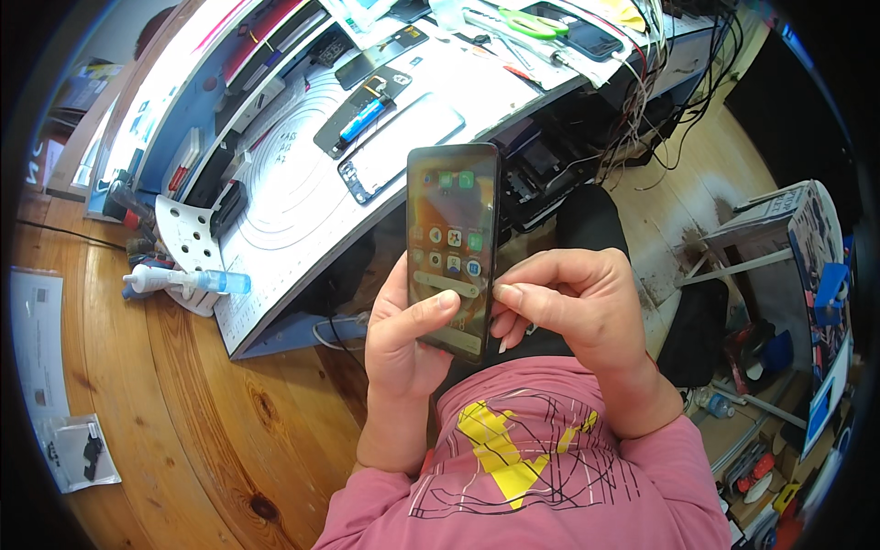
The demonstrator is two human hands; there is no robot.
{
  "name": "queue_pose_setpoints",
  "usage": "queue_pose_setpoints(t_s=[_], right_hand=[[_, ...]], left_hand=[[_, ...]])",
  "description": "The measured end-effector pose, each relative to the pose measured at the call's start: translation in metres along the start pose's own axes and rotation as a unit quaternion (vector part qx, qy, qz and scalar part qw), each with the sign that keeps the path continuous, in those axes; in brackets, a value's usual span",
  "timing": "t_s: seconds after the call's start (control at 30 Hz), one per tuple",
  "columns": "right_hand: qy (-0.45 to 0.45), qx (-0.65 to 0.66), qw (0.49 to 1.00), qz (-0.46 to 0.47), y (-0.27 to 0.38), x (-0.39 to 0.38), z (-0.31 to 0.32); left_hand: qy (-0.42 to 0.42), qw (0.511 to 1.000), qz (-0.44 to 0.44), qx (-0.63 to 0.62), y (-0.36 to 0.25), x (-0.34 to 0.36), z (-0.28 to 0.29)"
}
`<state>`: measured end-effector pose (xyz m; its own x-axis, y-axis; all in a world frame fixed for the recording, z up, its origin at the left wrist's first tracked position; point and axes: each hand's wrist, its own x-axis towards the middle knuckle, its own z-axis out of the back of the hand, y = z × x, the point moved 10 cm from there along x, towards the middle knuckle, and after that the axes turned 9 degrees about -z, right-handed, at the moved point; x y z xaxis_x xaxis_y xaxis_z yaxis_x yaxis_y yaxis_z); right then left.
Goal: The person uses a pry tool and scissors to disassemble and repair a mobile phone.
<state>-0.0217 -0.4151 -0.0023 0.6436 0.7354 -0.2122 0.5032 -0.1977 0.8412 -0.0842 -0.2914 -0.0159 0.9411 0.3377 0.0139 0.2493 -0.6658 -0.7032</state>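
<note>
A smartphone with its screen lit stands tilted up over my lap, showing rows of app icons. My left hand holds it from the lower left, the thumb lying across the lower screen. Against the phone's lower right edge is my right hand, its thumb and index finger pinched together. Whatever may be between those fingertips is too small to make out. Behind the phone, on the white workbench, lie an opened phone housing and a dark phone part with a blue cylindrical object on it.
At the bench's left corner sits a bottle of blue liquid beside a perforated white holder. Green-handled scissors and another phone lie at the back. Loose cables hang off the right end. A cluttered shelf stands right.
</note>
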Motion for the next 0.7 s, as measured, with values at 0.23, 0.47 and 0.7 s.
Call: queue_pose_setpoints(t_s=[0.23, 0.47, 0.7], right_hand=[[-0.001, 0.014, 1.000, 0.003, -0.0010, 0.0023, 0.0015], [0.006, 0.024, 1.000, 0.001, -0.0018, 0.0010, 0.0022], [0.005, 0.030, 0.999, 0.011, -0.0003, 0.0017, 0.0034]], left_hand=[[0.003, 1.000, 0.000, 0.009, -0.0004, 0.0007, -0.0035], [-0.003, 1.000, 0.002, 0.010, 0.0023, 0.0012, -0.0020], [-0.013, 1.000, -0.004, 0.016, 0.0019, 0.0018, -0.0028]])
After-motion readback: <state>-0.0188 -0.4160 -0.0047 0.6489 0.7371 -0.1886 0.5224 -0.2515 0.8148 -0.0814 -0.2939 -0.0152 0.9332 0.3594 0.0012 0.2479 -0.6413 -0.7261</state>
